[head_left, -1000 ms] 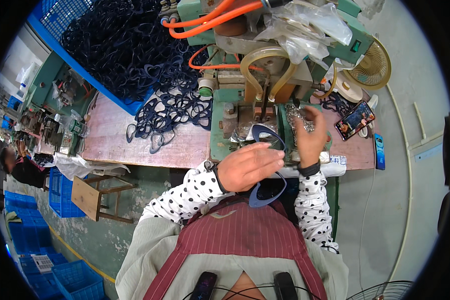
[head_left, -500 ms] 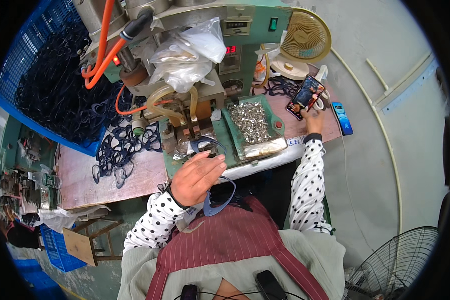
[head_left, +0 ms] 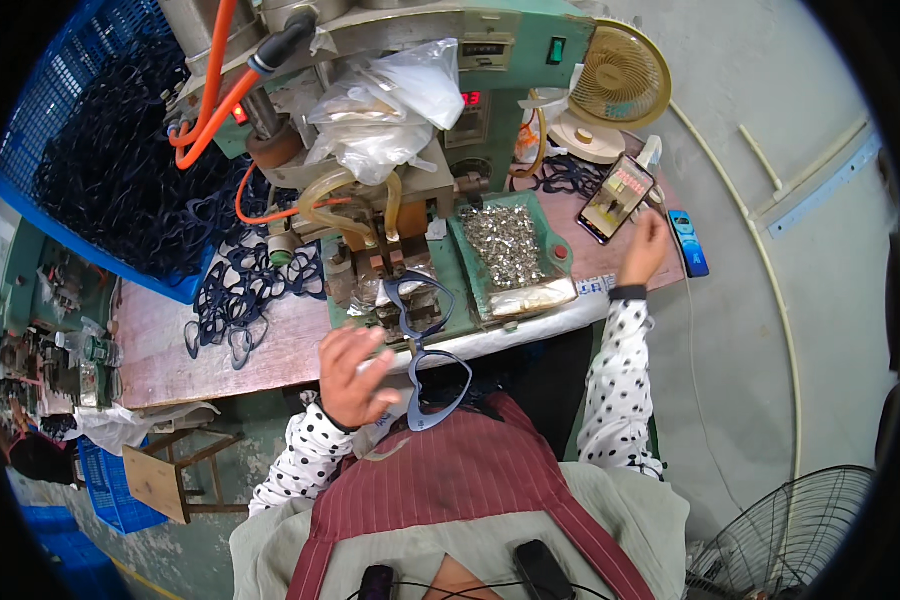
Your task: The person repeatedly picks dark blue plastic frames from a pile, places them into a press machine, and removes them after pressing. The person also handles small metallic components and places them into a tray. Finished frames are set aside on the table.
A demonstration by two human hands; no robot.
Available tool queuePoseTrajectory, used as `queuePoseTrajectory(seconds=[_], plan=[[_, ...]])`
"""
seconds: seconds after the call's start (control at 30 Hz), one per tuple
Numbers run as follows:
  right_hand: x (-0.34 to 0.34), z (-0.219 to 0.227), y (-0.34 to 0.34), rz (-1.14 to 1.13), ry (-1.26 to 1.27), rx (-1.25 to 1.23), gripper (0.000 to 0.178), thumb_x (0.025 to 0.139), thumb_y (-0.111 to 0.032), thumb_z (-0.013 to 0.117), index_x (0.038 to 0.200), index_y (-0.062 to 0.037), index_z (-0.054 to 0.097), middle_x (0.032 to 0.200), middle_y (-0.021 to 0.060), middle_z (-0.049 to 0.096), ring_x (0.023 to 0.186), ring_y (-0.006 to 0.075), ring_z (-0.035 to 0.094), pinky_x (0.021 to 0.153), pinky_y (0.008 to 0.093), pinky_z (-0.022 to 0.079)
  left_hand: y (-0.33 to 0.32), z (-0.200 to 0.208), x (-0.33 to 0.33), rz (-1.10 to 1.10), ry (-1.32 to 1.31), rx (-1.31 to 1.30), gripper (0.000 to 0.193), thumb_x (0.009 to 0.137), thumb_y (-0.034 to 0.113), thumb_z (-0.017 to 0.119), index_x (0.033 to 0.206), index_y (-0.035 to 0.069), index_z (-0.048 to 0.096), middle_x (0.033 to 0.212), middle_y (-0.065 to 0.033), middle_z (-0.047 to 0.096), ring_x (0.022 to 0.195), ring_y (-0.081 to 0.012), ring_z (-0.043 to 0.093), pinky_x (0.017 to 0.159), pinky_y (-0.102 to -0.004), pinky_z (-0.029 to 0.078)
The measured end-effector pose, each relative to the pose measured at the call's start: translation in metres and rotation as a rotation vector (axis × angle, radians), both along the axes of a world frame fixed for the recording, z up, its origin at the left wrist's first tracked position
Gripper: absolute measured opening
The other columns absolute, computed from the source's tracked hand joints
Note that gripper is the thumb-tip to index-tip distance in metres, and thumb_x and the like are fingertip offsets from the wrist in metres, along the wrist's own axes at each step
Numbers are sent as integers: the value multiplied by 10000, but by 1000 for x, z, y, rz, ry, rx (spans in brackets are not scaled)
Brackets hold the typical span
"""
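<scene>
A dark blue eyeglass frame front (head_left: 436, 390) sits with one rim under the machine's working head (head_left: 388, 262), while its other rim hangs out over the table edge toward my apron. Just left of it is my left hand (head_left: 353, 376), empty, with its fingers apart and not gripping the frame. At the right, my right hand (head_left: 647, 248) is raised beside a smartphone (head_left: 615, 200) with a lit screen. Its fingers are curled in and nothing shows in them; a small gap separates them from the phone.
A green tray (head_left: 553, 250) of small metal parts stands right of the working head. Loose dark frames (head_left: 232, 305) lie on the left of the table, below a blue crate (head_left: 90, 255) piled with more. A second, blue phone (head_left: 688, 243) and a fan (head_left: 622, 75) are at the right.
My left hand has let go of the eyeglass frame and moved left and down, uncovering it. My right hand has lifted off the smartphone, and the picture on its screen has changed.
</scene>
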State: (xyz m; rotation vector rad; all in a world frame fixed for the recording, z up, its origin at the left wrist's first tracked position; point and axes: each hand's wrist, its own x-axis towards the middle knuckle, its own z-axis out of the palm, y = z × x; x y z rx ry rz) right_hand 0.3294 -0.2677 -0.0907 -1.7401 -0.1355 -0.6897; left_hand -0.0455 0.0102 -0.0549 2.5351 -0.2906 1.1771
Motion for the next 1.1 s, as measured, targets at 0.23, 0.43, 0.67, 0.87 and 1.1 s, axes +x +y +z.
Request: queuePoseTrajectory(seconds=[0.23, 0.43, 0.67, 0.87, 1.1], plan=[[-106, -11, 79, 385, -282, -935, 296, 724, -165, 757, 953, -17, 644, 1169, 169, 589, 1116, 378, 507, 960, 470, 394, 39, -45, -44, 402, 152, -153, 298, 775, 41, 665, 1072, 52, 646, 1021, -106, 618, 896, -302, 573, 773, -393, 450], [-92, -17, 85, 313, -274, -858, 178, 774, -179, 713, 883, -48, 660, 1159, 105, 610, 1120, 338, 512, 958, 466, 387, 96, -58, -97, 797, 150, -182, 170, 778, 32, 645, 936, 66, 693, 896, -103, 610, 813, -318, 590, 702, -409, 467], [-89, -20, 82, 401, -102, -872, 170, 750, -181, 741, 863, -66, 685, 1144, 114, 640, 1099, 332, 539, 955, 446, 389, 202, -54, -82, 1230, 216, -160, 129, 856, 171, 638, 838, 50, 677, 841, -172, 575, 799, -356, 587, 683, -439, 478], [-93, -21, 85, 414, 7, -418, 118, 764, -98, 689, 866, -37, 691, 865, 128, 670, 815, 298, 616, 773, 398, 476, 259, -76, -13, 1447, 637, -504, 670, 777, 654, 563, 1246, 179, 621, 1285, -254, 531, 1180, -419, 520, 1029, -484, 397], [-106, -10, 105, 308, 11, -419, 59, 752, -151, 658, 799, -118, 670, 731, 44, 627, 811, 253, 582, 831, 420, 373, 242, -119, 7, 1164, 490, -157, 354, 705, 401, 698, 924, 125, 667, 956, -158, 620, 958, -386, 574, 834, -498, 449]])
